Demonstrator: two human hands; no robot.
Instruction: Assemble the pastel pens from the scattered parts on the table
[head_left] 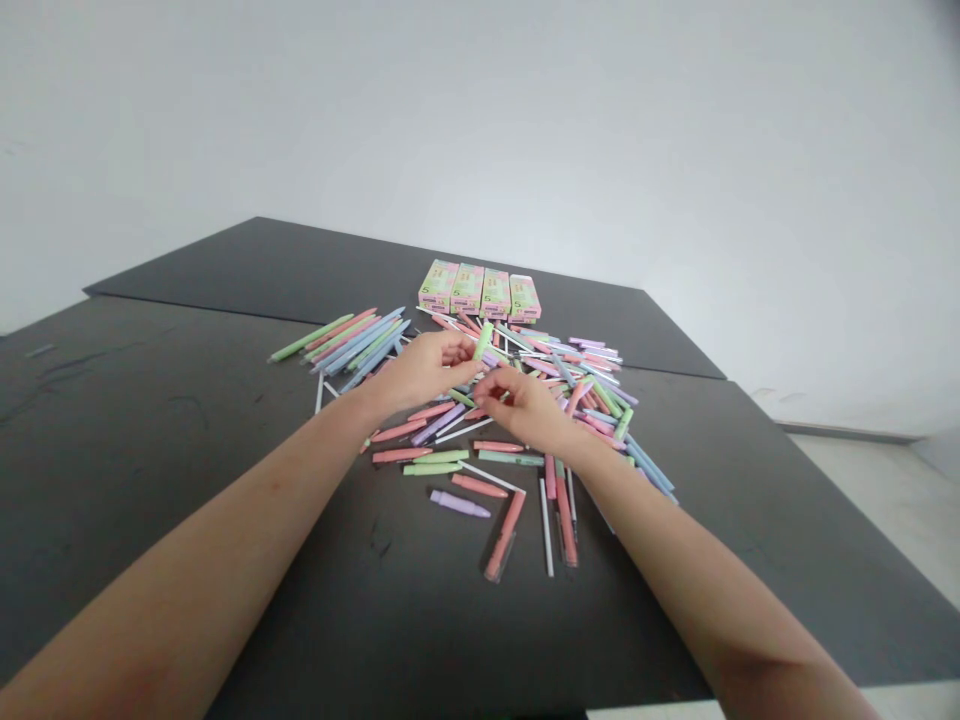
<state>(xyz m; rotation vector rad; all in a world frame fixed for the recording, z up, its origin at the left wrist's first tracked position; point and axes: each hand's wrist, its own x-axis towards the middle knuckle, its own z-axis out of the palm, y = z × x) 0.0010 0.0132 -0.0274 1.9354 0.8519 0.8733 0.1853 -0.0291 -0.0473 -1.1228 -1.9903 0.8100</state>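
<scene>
My left hand [431,368] is closed on a light green pen barrel [482,342], which stands tilted above the heap. Close beside it, almost touching, my right hand [521,400] has its thumb and fingers pinched together; what they hold, if anything, cannot be made out. Under and around both hands spreads a heap of pastel pen parts [600,400] in pink, green, blue and purple, with thin white sticks among them. Nearer to me lie a purple pen part [460,503], a coral barrel with a clear cap [504,537] and a white stick [546,528].
Four-sided pink and green boxes [465,288], several in a row, stand behind the heap. Left of my hands lies a pile of longer pens [352,340] in green, coral and blue. All rest on a dark table [150,420] against a pale wall [480,120].
</scene>
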